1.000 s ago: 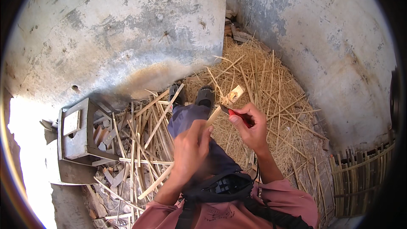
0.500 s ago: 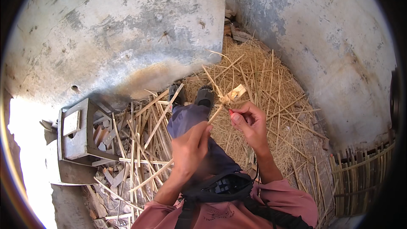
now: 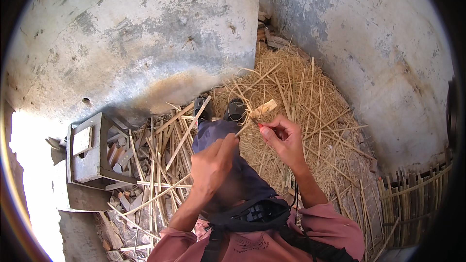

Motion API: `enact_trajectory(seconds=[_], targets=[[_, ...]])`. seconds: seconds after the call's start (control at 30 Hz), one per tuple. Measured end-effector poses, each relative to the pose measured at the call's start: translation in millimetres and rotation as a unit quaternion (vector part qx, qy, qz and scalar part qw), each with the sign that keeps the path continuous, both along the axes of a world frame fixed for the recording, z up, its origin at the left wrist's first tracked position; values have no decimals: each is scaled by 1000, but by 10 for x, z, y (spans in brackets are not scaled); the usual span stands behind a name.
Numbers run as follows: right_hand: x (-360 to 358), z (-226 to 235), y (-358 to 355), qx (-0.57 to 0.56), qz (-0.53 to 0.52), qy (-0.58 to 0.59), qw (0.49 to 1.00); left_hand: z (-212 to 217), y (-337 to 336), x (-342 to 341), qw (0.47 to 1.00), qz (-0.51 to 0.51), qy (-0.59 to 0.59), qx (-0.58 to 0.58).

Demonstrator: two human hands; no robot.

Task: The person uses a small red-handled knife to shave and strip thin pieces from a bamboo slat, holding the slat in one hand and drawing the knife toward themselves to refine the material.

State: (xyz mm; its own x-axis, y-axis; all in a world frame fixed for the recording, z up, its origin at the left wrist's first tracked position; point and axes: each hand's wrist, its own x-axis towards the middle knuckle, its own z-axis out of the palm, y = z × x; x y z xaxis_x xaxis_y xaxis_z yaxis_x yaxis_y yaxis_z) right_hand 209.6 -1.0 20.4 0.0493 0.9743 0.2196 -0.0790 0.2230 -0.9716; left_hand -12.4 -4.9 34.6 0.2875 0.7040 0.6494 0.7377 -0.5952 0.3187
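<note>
Over a straw-strewn floor (image 3: 310, 92), the right hand (image 3: 284, 138) pinches a thin bamboo strip (image 3: 252, 119); the left hand (image 3: 211, 162), fingers closed, has risen to its lower end; the strip's pale end has dropped closer.

You sit on a bare floor (image 3: 369, 165) w/ grey walls close round. Under and ahead of you: heap of thin straw-like shavings (image 3: 301, 97), spread to your right. Left of your legs: loose split bamboo strips (image 3: 160, 165), crisscrossed over rubble. Further left, small wooden stool (image 3: 90, 153) stands on the floor. Far right, woven bamboo panel (image 3: 412, 204) at the edge.
</note>
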Motion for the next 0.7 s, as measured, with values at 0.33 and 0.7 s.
enact_trajectory(seconds=[0.33,0.7], targets=[[73,47,-2,-43,49,48,997,87,5,-10,963,-27,-210,-168],[134,45,-33,-17,64,46,997,284,-4,-42,955,-37,-218,-198]])
